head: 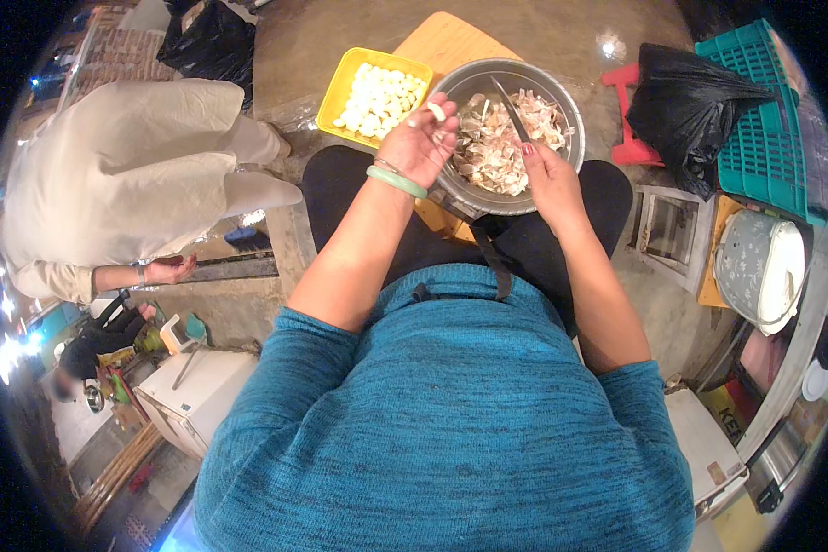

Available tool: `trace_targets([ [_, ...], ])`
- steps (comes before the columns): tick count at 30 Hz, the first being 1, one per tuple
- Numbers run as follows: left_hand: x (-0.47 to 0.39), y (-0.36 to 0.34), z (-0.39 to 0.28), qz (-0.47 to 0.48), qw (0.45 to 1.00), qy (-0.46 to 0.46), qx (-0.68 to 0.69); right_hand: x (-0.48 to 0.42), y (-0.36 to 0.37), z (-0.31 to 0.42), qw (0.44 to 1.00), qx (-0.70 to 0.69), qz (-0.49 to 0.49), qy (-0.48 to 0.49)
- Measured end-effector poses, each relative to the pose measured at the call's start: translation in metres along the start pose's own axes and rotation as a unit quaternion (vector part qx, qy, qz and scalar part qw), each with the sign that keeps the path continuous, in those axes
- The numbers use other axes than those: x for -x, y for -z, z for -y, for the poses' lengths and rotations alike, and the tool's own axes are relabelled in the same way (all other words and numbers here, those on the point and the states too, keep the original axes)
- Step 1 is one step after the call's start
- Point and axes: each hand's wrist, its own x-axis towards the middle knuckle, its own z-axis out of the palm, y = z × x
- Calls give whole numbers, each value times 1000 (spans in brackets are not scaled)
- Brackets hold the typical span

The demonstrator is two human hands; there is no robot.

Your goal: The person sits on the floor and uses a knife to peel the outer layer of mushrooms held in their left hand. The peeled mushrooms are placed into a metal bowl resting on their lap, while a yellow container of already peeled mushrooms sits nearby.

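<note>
My left hand [422, 141] is turned palm up with curled fingers, holding a peeled garlic clove [435, 111] at the fingertips. It is between a yellow plastic basket [326, 114] and a grey metal basin [577, 131]. Peeled garlic cloves [379, 100] fill much of the basket. Loose garlic skins [493, 148] lie in the basin, perhaps with unpeeled cloves among them. My right hand [555, 183], over the basin's right side, grips a knife [509, 107] whose blade points up and left across the basin.
Basin and basket rest at a wooden stool [448, 41]. On the left stands a person in pale clothing [131, 165]; another person [86, 359] is farther back. To the right are a black plastic bag [683, 110], a red stool [628, 114], a green crate [759, 165] and a grey patterned container [748, 265].
</note>
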Motion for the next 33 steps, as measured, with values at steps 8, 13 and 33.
trace_targets([
  [8,11,-21,22,16,999,37,-35,-5,1,-6,999,32,-24,-4],
  [13,1,-13,22,-63,998,-6,-6,-5,-8,-16,998,21,-43,33],
  [33,-89,14,54,6,392,-52,-918,10,-3,-27,998,-26,-47,-44],
])
